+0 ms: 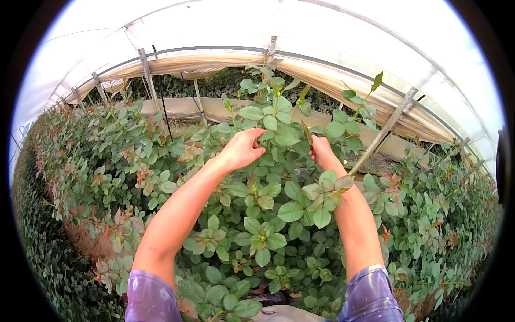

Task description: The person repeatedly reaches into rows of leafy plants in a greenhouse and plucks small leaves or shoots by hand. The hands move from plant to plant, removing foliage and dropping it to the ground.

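Observation:
Leafy rose bushes (261, 237) fill the space before me. My left hand (244, 149) reaches into the upper foliage, thumb and forefinger bent towards each other at the edge of some green leaves (287, 136); whether a leaf or stem is between them cannot be told. To the right of those leaves, my right hand (320, 149) is closed around a slim tool, perhaps a knife, whose dark, pointed blade (307, 133) sticks up above the fist. Tall shoots with a green bud (277, 93) rise between and above both hands.
Slanting wooden posts (384, 131) (149, 76) stand behind the plants under a plastic greenhouse roof. Rolled, beige sheeting (193, 63) hangs along the side, above a low plastic wall (225, 109). A dirt path (86, 237) runs at the left, with more bushes beyond it.

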A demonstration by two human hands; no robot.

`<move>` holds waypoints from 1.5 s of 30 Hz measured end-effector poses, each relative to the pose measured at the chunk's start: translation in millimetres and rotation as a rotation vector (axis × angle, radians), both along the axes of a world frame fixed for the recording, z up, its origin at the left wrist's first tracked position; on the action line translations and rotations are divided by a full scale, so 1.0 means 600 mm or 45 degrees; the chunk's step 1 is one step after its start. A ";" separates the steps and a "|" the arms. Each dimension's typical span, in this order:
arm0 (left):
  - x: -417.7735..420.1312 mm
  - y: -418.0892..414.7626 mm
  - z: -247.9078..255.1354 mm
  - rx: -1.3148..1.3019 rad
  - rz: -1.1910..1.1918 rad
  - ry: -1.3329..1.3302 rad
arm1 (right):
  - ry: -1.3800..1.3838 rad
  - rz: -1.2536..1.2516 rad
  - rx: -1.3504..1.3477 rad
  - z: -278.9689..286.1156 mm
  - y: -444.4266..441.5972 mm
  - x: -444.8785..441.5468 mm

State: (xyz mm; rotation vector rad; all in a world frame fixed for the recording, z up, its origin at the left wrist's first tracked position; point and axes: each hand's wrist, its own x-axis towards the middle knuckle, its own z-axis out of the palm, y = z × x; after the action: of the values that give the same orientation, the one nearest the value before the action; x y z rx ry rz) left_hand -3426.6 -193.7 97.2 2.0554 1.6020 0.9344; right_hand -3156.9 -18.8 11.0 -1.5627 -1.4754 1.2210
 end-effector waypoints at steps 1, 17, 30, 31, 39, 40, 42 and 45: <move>-0.002 0.007 0.001 0.019 -0.072 0.113 | -0.327 -0.101 0.063 0.028 -0.027 0.001; -0.051 0.058 -0.005 -0.556 -0.346 -0.400 | -0.523 0.940 0.398 0.262 -0.180 -0.147; -0.058 0.019 0.014 -0.689 -0.254 -0.343 | 0.005 0.850 -0.079 0.215 -0.176 -0.127; -0.061 0.019 0.011 -0.689 -0.245 -0.380 | -0.056 0.774 0.091 0.220 -0.185 -0.123; -0.092 0.046 -0.013 -0.941 -0.457 -0.842 | -0.252 1.323 1.200 0.275 -0.212 -0.096; -0.097 0.047 -0.009 -1.011 -0.453 -0.593 | -0.353 1.364 1.282 0.277 -0.214 -0.101; -0.086 0.051 -0.009 -1.075 -0.496 -0.741 | -0.655 1.427 1.215 0.283 -0.218 -0.105; -0.064 0.042 -0.016 -0.870 -0.643 -0.559 | -0.739 1.434 1.197 0.294 -0.221 -0.100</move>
State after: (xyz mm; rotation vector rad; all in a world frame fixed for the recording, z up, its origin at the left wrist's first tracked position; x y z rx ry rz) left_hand -3465.0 -168.3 87.6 1.5150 0.9198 0.5010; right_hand -3217.0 -151.4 187.2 -0.3490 -2.9037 0.2989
